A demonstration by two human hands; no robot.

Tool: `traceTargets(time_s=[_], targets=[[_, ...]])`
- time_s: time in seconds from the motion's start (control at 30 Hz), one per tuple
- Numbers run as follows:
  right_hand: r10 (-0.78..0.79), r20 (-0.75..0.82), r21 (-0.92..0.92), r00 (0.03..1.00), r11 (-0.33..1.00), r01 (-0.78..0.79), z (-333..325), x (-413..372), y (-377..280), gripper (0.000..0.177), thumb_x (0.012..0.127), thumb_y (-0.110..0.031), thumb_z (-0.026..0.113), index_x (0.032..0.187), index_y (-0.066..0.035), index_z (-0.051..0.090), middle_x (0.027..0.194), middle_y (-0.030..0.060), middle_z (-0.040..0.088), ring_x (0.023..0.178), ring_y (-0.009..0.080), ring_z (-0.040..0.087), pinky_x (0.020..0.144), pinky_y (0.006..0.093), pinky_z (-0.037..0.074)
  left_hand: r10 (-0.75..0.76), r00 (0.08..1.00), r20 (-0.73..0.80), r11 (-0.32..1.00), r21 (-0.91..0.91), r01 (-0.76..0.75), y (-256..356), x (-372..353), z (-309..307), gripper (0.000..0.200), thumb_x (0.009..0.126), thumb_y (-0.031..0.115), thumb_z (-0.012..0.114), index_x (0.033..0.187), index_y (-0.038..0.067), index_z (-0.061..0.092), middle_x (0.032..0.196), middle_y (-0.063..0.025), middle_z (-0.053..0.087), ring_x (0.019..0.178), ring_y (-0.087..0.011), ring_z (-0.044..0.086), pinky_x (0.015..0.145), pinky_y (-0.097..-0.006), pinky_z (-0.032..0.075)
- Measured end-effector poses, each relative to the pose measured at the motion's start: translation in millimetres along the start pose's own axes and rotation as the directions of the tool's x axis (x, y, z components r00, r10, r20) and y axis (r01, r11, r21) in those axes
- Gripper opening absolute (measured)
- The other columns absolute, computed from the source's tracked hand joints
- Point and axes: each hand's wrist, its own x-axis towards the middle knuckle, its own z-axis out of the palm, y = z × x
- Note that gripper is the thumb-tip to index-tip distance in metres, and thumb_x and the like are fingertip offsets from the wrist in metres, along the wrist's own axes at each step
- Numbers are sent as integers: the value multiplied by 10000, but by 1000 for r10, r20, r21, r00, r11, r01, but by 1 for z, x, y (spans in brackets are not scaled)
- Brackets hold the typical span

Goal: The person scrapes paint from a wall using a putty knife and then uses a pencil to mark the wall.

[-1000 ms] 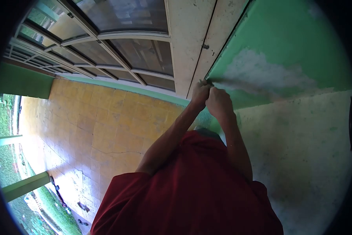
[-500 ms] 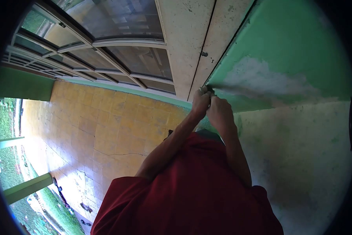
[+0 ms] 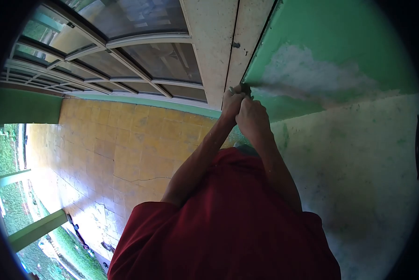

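Observation:
Close together, both hands are at the edge where the green wall (image 3: 349,35) meets the cream door frame (image 3: 249,28). My left hand (image 3: 232,103) is closed, its knuckles beside the lower frame. Right against it, my right hand (image 3: 253,115) is also closed, slightly lower and to the right. A small dark piece (image 3: 244,87) shows just past the fingers, right at the wall; I cannot tell what the hands grip. Beside them the wall has a pale bare patch (image 3: 307,70) where the green paint is gone.
A glazed door or window (image 3: 139,60) with cream bars runs along the left. Yellow tiles (image 3: 134,140) with cracks cover the floor. Below the green paint, a whitish wall section (image 3: 354,177) fills the right. Green posts (image 3: 36,228) stand by the grass outside.
Both hands have shifted slightly up and left in view, still together at the wall edge. The camera view has moved a little, too.

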Motion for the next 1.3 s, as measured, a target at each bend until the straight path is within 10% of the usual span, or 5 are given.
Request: traceTargets(time_s=[0.33,0.43,0.5,0.6,1.3], targets=[[14,43,458,999,888,-32,-12,-2,21,269,829,-102,534,1039,32,634,886,220,675,819,322,695,695,407,553,-87,995,40,976,-195,93,13,2,-8,266,891,1,471,1109,-85,597,1007,-152,634,900,-210,642,785,-325,527],[-36,258,855,966,474,-211,-6,2,23,231,885,-114,542,1089,-26,604,854,115,627,666,186,632,551,311,510,-127,991,39,989,-74,130,24,1,-3,234,884,-4,463,1061,-85,593,943,-141,624,826,-205,625,707,-324,517],[50,321,913,946,-281,-295,2,-4,13,140,959,-86,497,1090,-97,542,785,7,537,554,75,503,445,222,404,-149,989,10,989,-14,149,29,-1,1,203,869,-11,462,1009,-81,592,867,-127,616,750,-199,610,626,-321,508],[30,385,841,923,-423,-337,15,3,26,102,964,-87,487,1061,-115,498,811,0,509,521,78,475,390,238,362,-151,985,-80,974,-181,134,25,-1,6,195,890,3,454,995,-66,603,800,-102,605,709,-199,605,605,-327,503],[134,456,888,880,-128,-441,50,34,30,118,953,-126,476,1067,-132,502,689,-8,476,462,78,455,366,254,359,-207,957,-203,907,327,266,-22,27,-27,283,802,65,516,988,-63,686,809,-140,681,729,-210,643,654,-355,498]])
